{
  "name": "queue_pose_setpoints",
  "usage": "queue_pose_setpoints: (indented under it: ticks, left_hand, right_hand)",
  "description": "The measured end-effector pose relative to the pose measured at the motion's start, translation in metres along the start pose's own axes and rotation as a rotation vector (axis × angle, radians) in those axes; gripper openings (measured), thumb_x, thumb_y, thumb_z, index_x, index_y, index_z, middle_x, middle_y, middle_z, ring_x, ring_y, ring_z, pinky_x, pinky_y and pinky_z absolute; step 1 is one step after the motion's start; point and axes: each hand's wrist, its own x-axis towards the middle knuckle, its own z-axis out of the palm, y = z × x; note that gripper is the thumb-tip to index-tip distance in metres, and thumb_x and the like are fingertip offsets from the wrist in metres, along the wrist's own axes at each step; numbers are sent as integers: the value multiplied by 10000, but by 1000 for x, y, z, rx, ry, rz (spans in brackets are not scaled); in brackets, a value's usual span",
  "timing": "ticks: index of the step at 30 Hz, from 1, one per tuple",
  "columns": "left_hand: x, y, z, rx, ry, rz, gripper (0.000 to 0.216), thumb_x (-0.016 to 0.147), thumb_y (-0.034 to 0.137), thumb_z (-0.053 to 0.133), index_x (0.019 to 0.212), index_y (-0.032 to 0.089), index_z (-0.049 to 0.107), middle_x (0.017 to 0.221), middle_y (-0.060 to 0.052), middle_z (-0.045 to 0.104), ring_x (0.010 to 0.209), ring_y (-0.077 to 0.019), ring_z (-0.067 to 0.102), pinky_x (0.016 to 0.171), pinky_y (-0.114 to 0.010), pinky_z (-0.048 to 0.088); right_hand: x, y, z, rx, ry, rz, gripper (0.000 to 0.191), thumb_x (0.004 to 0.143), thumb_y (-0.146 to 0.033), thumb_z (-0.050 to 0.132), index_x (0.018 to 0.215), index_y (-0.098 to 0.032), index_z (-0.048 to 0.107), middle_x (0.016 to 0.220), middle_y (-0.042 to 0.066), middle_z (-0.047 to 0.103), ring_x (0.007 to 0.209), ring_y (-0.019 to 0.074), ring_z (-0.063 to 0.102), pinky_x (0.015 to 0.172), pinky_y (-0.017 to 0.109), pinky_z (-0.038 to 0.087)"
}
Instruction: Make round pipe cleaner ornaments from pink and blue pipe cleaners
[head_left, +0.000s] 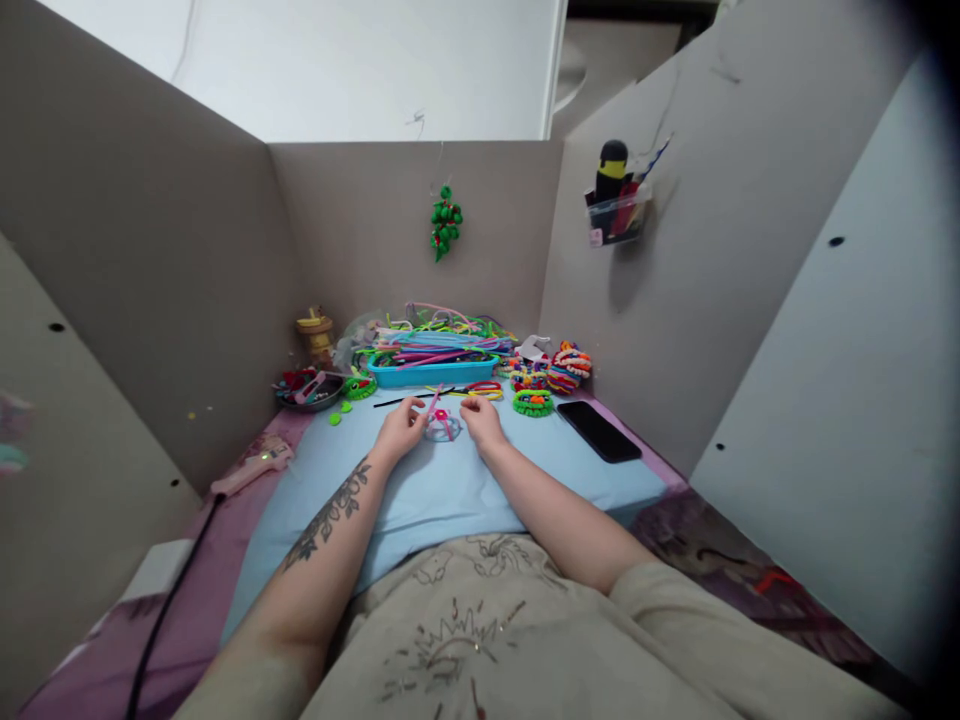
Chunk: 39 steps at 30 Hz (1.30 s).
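My left hand [401, 428] rests on the light blue mat [450, 490], fingers pinched on a pink pipe cleaner [436, 402] that rises from a small pink and blue piece [444, 428] between my hands. My right hand [481, 420] sits just right of that piece, fingers curled together at its edge. What the right fingers grip is too small to make out.
A blue tray [431, 374] heaped with coloured pipe cleaners stands behind my hands. Coiled rings [533, 403] and a black phone [598, 431] lie to the right. A glue gun [251, 467] with a black cord lies left. Grey panels wall in the desk on three sides.
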Motion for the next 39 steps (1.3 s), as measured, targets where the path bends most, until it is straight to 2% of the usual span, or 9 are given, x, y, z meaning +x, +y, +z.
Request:
queue_pose_setpoints:
  ticks: [2,4,9,13,25,30,33,36,39]
  left_hand:
    - [0,-1,-4,88,141,-41,142,795,292,459,864,215,557,638,-5,652,601,-162,586,594,-258,391]
    - [1,-2,-7,158,214,-53,145,796,298,458,805,216,577,661,-17,656,632,-173,586,602,-264,383]
    - [2,-2,-5,249,93,26,131,741,255,530,808,221,638,804,-34,674,652,-174,568,627,-275,397]
    - [3,-4,-1,335,36,16,189,733,246,549,876,212,666,901,-64,679,702,-191,581,661,-292,424]
    - [-1,-1,3,389,-143,-39,326,711,313,598,1026,230,600,899,-22,700,822,-179,612,661,-241,421]
    - [-1,2,2,401,-114,-39,353,726,277,579,1073,220,570,911,-24,701,861,-193,606,712,-266,430]
    - [-1,4,0,363,-17,-33,340,750,210,529,1088,204,554,970,-34,685,865,-177,602,746,-268,436]
    - [-1,6,-2,340,57,8,266,757,194,505,1015,203,571,969,-31,671,830,-167,596,760,-277,438]
    - [-2,8,-1,318,6,53,221,739,216,538,955,207,584,959,-25,664,832,-170,590,758,-277,443]
  right_hand:
    - [0,1,0,-20,-10,-12,193,608,-207,486,766,-189,595,792,20,623,755,175,563,752,317,451]
    - [-1,1,0,-42,-21,-29,208,605,-173,474,765,-183,607,815,30,626,776,177,563,781,325,446]
    - [-4,0,-1,-167,-64,-117,232,605,-101,457,761,-184,607,842,33,628,817,180,566,821,333,437]
    - [-5,-2,-4,-276,-106,-152,225,605,-84,484,768,-192,595,814,25,625,780,180,565,775,328,447]
    - [-9,-3,-3,-552,-263,-162,206,597,-85,587,766,-203,585,748,-4,624,691,143,537,670,252,412]
    - [-8,-4,-3,-448,-233,-159,250,581,-51,527,773,-206,562,797,-1,612,731,151,537,689,253,419]
    - [-10,-9,-5,-355,-169,-137,288,557,-45,503,794,-205,536,850,2,587,763,153,528,692,247,425]
    - [-14,-14,-7,-417,-175,-151,285,547,-72,536,799,-205,517,858,7,552,808,166,506,724,266,414]
    - [-16,-13,-7,-505,-247,-182,323,553,-129,595,855,-210,515,901,20,540,867,186,482,772,305,398]
